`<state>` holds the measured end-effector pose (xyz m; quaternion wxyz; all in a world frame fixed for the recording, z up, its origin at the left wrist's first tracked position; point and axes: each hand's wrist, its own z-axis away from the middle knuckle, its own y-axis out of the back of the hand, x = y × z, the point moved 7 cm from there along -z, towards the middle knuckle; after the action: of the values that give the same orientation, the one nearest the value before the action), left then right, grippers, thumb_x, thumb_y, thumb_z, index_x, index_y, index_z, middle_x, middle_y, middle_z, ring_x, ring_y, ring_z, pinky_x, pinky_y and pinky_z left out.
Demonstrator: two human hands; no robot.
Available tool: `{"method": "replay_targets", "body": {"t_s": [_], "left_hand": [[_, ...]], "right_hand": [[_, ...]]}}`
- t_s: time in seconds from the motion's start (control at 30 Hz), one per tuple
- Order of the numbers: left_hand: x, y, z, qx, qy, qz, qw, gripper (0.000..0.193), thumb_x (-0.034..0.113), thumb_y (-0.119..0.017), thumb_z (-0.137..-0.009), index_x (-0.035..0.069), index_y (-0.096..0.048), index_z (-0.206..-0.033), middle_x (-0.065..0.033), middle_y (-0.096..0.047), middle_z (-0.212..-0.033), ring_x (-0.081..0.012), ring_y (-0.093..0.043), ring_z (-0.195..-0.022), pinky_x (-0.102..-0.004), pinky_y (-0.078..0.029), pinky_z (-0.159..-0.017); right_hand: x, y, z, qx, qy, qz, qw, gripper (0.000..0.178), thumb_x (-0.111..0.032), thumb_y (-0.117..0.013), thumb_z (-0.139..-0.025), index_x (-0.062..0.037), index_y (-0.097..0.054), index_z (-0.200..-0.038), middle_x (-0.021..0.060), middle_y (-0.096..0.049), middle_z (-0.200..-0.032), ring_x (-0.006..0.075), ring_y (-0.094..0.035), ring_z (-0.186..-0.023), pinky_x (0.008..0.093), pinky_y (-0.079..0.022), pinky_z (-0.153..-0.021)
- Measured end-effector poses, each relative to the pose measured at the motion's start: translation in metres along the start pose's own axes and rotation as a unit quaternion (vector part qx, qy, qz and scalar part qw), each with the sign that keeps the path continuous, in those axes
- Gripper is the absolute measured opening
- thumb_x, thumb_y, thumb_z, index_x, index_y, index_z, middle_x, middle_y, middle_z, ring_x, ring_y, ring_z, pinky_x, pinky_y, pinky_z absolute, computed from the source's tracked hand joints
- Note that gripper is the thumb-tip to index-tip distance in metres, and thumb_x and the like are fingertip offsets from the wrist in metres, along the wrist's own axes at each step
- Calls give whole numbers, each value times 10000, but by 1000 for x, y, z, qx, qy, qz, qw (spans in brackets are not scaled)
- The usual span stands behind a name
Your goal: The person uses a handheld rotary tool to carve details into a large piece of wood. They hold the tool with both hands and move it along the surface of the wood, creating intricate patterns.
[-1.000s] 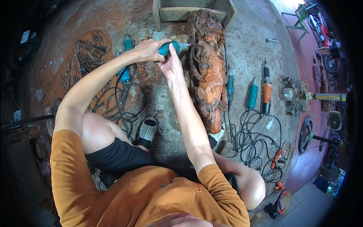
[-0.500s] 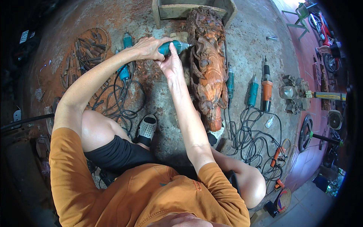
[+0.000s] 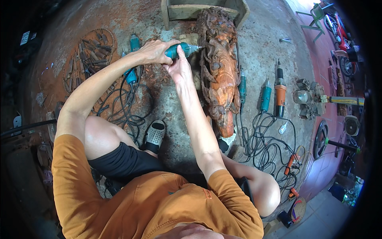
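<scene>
A teal die grinder (image 3: 173, 51) lies sideways in both my hands, its nose pointing right at a carved wooden figure (image 3: 223, 75). My left hand (image 3: 154, 51) wraps over the grinder's rear body from the left. From below, my right hand (image 3: 179, 71) grips it, with the thumb up along its front. The tip meets or nearly meets the left edge of the carving; the exact contact is too small to tell. Reddish-brown and deeply cut, the carving lies lengthwise, its far end against a wooden bench-like frame (image 3: 207, 12) and its narrow end near my shoe.
Left, a round tray (image 3: 92, 55) holds several chisel-like tools, near another teal grinder (image 3: 135, 42) and tangled cords (image 3: 126, 104). Right of the carving lie teal grinders (image 3: 266, 96), an orange-and-black grinder (image 3: 280, 93), coiled cables (image 3: 258, 139) and a metal device (image 3: 307, 97).
The grinder and my hands have shifted very slightly left. My grip is the same, and the carving has barely moved.
</scene>
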<state>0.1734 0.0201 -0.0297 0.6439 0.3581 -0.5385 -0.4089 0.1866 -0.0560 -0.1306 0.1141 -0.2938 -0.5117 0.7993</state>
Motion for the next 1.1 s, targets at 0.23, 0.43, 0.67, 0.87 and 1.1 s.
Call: {"method": "replay_targets", "body": {"t_s": [0.23,0.43,0.67,0.87,1.1], "left_hand": [[-3,1,-3,12,-16,-21,1000,807,302,-701,-675,138,-445,-1423,-174,-630,-662,-293,-634,-611,-412,-487,-632],[4,1,3,-56,14,-10,998,837,345,-707,-649,159,-447,-1423,-143,-648,-666,-284,-669,-672,-427,-522,-722],[11,-3,12,-64,-12,6,998,844,351,-713,-645,163,-452,-1426,-140,-657,-673,-289,-675,-662,-422,-530,-686],[17,-11,12,-70,-28,28,997,850,327,-704,-636,165,-448,-1430,-149,-668,-697,-297,-671,-663,-419,-531,-670],[26,-14,13,-70,-53,23,996,843,282,-706,-610,136,-479,-1408,-200,-688,-791,-310,-671,-675,-415,-528,-685]], "right_hand": [[1,-1,-3,7,-5,-31,999,544,-401,-622,-937,-145,-424,-1374,74,-516,-1339,264,-505,-1225,509,-444,-999],[7,-2,9,7,1,-37,999,558,-405,-624,-935,-147,-414,-1383,72,-495,-1360,271,-479,-1257,547,-385,-1051],[12,0,25,13,2,-40,999,585,-417,-631,-926,-140,-404,-1389,80,-489,-1365,278,-459,-1276,556,-359,-1062],[11,9,35,41,13,-47,998,591,-421,-633,-923,-136,-404,-1387,85,-491,-1367,276,-464,-1272,553,-339,-1075],[10,11,47,46,27,-54,997,616,-438,-642,-913,-128,-401,-1387,83,-498,-1362,272,-445,-1296,543,-312,-1097]]}}
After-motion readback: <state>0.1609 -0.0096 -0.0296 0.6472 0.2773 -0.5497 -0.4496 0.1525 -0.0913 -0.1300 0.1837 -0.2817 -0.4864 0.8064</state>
